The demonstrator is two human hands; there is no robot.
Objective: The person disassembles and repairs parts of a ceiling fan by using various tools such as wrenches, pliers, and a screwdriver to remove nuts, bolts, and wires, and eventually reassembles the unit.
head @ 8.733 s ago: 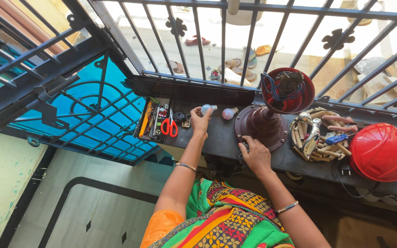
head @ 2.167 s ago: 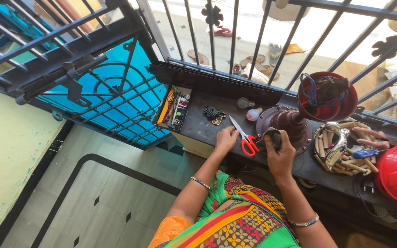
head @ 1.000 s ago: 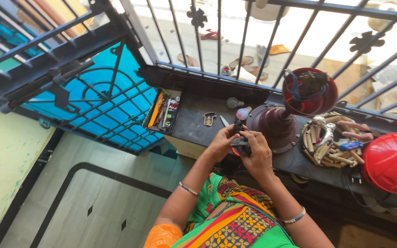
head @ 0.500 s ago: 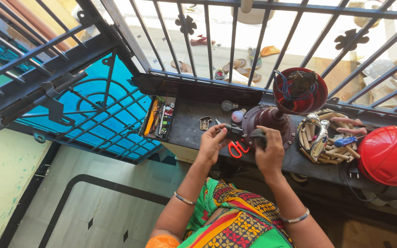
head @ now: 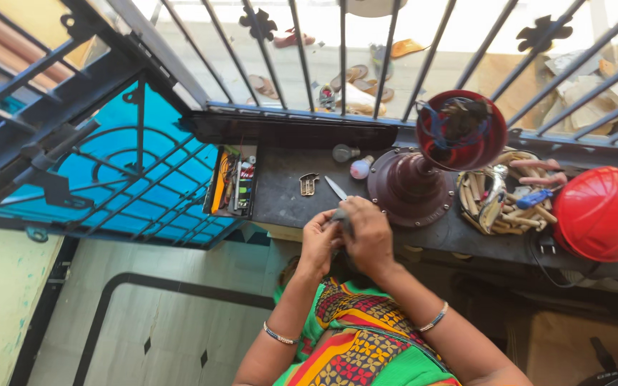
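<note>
A dark desk (head: 287, 204) runs below a barred window grille (head: 337, 57). At far left, a small tool tray (head: 232, 182) holds assorted tools; at right, a round basket (head: 498, 196) holds wooden pieces, beside a red helmet (head: 602, 213). Left hand (head: 318, 239) and right hand (head: 366, 232) close together on scissors (head: 337, 191), near the brown fan base (head: 409, 187).

The scissors (head: 337, 191) are gripped in both hands at the near edge of the dark ledge, just left of the brown fan motor housing. Only the bare metal blades show, shut together and slanting up and to the far left from between the fingers. The handles are hidden inside the hands, so their colour cannot be told here.
</note>
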